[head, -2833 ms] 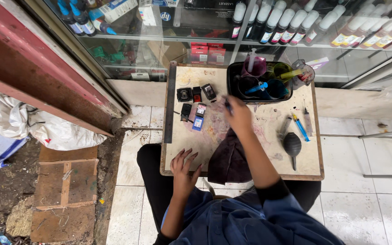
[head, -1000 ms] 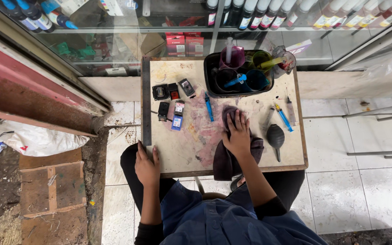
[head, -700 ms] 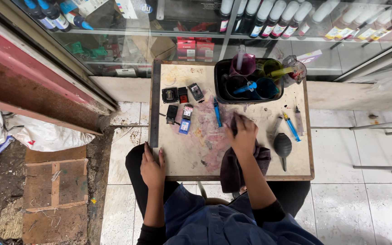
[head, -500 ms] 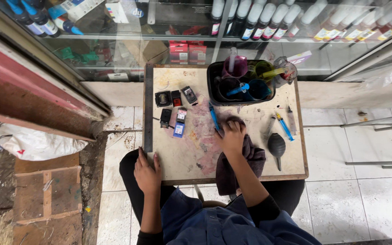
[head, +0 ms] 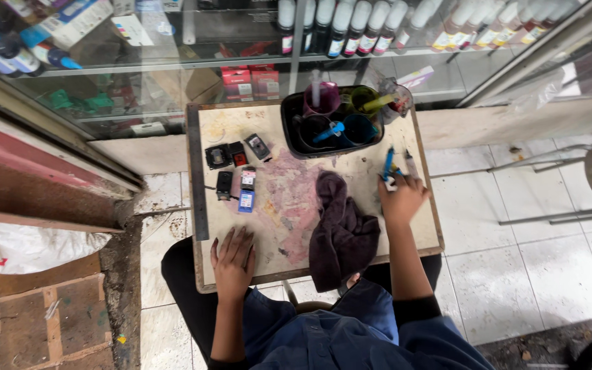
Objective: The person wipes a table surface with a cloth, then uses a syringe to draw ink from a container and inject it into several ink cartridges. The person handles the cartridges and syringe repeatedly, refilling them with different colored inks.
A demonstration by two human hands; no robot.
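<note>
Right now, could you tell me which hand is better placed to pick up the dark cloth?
Probably the right hand: it is beside the dark cloth, though holding a blue tool. The left hand lies flat, farther away.

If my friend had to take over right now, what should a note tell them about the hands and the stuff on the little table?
Left hand: flat on the near edge of the stained table, holding nothing.
Right hand: at the right side, fingers closed around a blue syringe.
Things: the dark cloth lies crumpled mid-table, hanging over the near edge. The small ink cartridges sit in a group at the left. The black tray of coloured cups stands at the far edge.
Done: cartridges laid out, cloth put down.
Left: whether any cartridge has been filled cannot be told; none is in hand.
</note>
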